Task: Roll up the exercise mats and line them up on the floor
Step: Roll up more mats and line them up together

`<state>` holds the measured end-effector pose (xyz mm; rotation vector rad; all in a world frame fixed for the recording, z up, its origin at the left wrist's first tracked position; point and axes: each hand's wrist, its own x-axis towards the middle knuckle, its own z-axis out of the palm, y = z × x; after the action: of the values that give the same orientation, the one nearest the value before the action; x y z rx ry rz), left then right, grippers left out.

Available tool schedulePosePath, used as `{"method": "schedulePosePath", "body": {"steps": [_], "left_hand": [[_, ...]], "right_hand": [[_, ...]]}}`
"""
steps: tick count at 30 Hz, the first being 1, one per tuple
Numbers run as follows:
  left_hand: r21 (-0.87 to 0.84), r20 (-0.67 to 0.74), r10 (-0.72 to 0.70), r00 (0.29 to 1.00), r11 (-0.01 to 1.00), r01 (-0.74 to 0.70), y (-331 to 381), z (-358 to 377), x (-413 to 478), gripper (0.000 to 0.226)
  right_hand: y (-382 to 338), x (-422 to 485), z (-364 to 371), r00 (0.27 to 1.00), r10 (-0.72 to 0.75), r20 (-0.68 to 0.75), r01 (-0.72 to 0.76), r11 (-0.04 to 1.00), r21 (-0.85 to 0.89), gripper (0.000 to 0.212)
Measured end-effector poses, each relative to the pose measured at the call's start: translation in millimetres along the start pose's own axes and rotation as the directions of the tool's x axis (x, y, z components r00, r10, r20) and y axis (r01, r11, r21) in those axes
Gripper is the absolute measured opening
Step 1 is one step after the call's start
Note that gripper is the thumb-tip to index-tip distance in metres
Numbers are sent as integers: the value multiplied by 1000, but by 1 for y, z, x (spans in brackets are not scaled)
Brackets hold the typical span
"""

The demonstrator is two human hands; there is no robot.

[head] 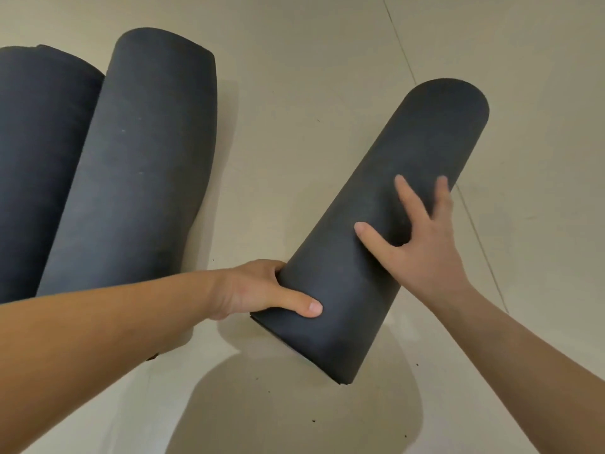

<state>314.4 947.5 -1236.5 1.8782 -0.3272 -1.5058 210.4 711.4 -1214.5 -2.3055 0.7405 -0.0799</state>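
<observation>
A dark rolled mat (406, 152) lies slanted at the centre right, its near end lifted off the floor. My left hand (258, 290) grips that near end, thumb on top and fingers hidden behind the roll. My right hand (415, 244) lies spread on the roll's upper side with straight fingers. Two more dark rolled mats lie side by side on the left, touching each other: the middle rolled mat (140, 165) and the far-left rolled mat (36, 158), which is cut by the frame edge.
The pale tiled floor (294, 93) shows thin joint lines at the right and small dark specks near the front. A gap of bare floor separates the held roll from the two rolls on the left. My shadow falls on the floor at the bottom centre.
</observation>
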Motion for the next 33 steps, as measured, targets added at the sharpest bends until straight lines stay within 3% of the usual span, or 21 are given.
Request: {"method": "schedulePosePath", "body": {"steps": [2, 4, 8, 13, 17, 21, 23, 26, 29, 33], "left_hand": [[-6, 8, 0, 1000, 1000, 0, -3, -4, -1, 75], [-28, -11, -9, 1000, 1000, 9, -6, 0, 1, 84], [-71, -62, -9, 998, 997, 5, -6, 17, -1, 82], [-150, -130, 17, 991, 988, -37, -17, 32, -24, 58], [-157, -154, -41, 987, 987, 17, -31, 8, -47, 72], [95, -283, -76, 956, 990, 107, -23, -39, -66, 110], [267, -367, -20, 930, 955, 126, -17, -56, -75, 131], [336, -371, 60, 927, 939, 74, -17, -65, -84, 124], [279, -331, 81, 940, 960, 16, -24, -59, -82, 98], [351, -391, 179, 903, 936, -33, -27, -47, -75, 105]], "right_hand": [[5, -3, 1, 981, 174, 85, -189, 956, 224, 113], [10, -8, 8, 942, 260, 211, -328, 843, 426, 120], [21, -12, 15, 960, 228, 162, -280, 761, 585, 117], [20, -8, 27, 964, 122, 237, -242, 777, 582, 115], [-16, 11, 51, 933, 15, 360, -220, 816, 534, 116], [-64, 34, 73, 901, -9, 433, -183, 899, 398, 113], [-88, 40, 84, 899, -5, 437, -141, 943, 301, 114], [-107, 41, 94, 905, -13, 425, -78, 977, 197, 115], [-90, 34, 97, 917, -34, 399, -108, 938, 329, 112], [-67, 15, 95, 900, 12, 435, -238, 850, 470, 99]]}}
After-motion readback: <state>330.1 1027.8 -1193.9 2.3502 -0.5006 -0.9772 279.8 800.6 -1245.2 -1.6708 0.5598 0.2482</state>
